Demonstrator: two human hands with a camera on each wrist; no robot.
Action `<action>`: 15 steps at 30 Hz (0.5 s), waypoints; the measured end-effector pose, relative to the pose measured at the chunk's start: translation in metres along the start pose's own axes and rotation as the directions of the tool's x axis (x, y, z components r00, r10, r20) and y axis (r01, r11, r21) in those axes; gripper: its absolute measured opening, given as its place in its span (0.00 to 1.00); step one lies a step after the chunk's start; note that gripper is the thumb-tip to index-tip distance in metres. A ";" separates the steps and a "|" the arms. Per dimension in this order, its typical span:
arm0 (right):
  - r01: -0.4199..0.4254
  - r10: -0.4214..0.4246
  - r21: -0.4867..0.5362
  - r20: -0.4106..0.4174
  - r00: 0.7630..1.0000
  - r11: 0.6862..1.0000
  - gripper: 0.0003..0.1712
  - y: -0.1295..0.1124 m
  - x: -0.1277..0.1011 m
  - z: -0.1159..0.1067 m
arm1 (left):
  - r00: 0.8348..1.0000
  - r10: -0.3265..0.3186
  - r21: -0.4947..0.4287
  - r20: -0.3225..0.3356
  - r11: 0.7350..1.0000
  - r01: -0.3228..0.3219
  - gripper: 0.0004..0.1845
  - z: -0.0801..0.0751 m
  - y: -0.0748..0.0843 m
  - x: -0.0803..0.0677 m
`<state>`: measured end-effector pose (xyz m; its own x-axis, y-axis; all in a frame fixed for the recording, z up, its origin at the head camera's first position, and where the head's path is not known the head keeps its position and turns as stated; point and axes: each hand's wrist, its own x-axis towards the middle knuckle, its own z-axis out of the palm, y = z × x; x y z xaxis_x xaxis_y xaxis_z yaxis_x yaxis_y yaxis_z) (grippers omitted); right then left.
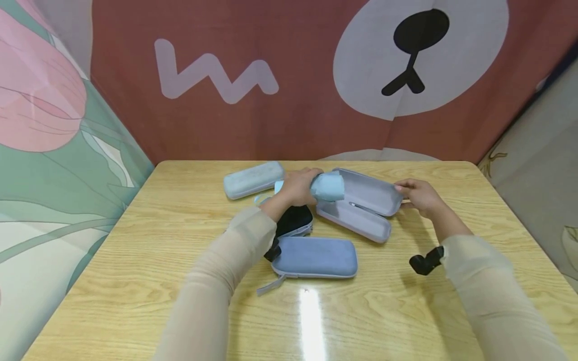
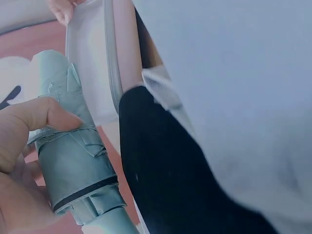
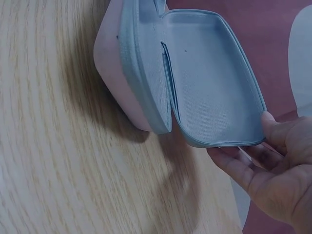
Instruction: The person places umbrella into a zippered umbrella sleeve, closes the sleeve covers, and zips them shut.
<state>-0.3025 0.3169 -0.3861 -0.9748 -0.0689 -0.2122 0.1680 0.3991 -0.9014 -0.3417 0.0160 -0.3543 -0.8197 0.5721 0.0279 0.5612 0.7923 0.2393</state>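
Note:
My left hand point(image 1: 301, 185) grips a folded light blue umbrella point(image 1: 328, 186) and holds it just above the left end of an open grey case point(image 1: 356, 221). In the left wrist view my thumb lies across the umbrella point(image 2: 73, 156), with the open case point(image 2: 90, 68) beyond it. My right hand point(image 1: 406, 193) pinches the right edge of the case's raised lid point(image 1: 372, 191). The right wrist view shows the thumb on the lid's rim point(image 3: 214, 97), fingers under it, and nothing inside the case.
A closed blue-grey case point(image 1: 316, 256) lies in front, its strap toward me. A black case point(image 1: 294, 219) sits under my left forearm. Another closed pale grey case point(image 1: 254, 179) lies at the back left. Patterned cloth walls enclose the wooden table point(image 1: 135, 240).

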 end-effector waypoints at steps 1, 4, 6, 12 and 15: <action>0.002 -0.002 0.000 -0.001 1.000 1.000 0.28 0.000 0.001 0.000 | 1.000 0.004 -0.002 0.008 1.000 -0.004 0.39 0.001 0.002 0.001; 0.007 -0.007 0.002 -0.012 1.000 1.000 0.28 0.000 0.002 -0.001 | 0.999 0.010 -0.019 0.035 1.000 -0.009 0.39 0.002 0.009 0.005; 0.010 -0.010 0.007 -0.018 1.000 1.000 0.27 -0.001 0.002 -0.001 | 0.999 0.013 -0.021 0.050 1.000 -0.012 0.39 0.004 0.013 0.008; 0.009 -0.008 0.008 -0.025 1.000 1.000 0.27 -0.003 0.001 -0.001 | 0.997 0.056 -0.021 0.053 0.998 -0.055 0.37 0.009 0.025 0.015; 0.013 -0.013 0.003 -0.032 0.999 1.000 0.28 -0.004 0.001 -0.003 | 0.995 0.084 -0.025 0.045 0.996 -0.083 0.37 0.010 0.032 0.018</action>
<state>-0.3050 0.3180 -0.3820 -0.9811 -0.0444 -0.1882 0.1557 0.3956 -0.9051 -0.3368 0.0538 -0.3561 -0.7639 0.6453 0.0045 0.6240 0.7369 0.2602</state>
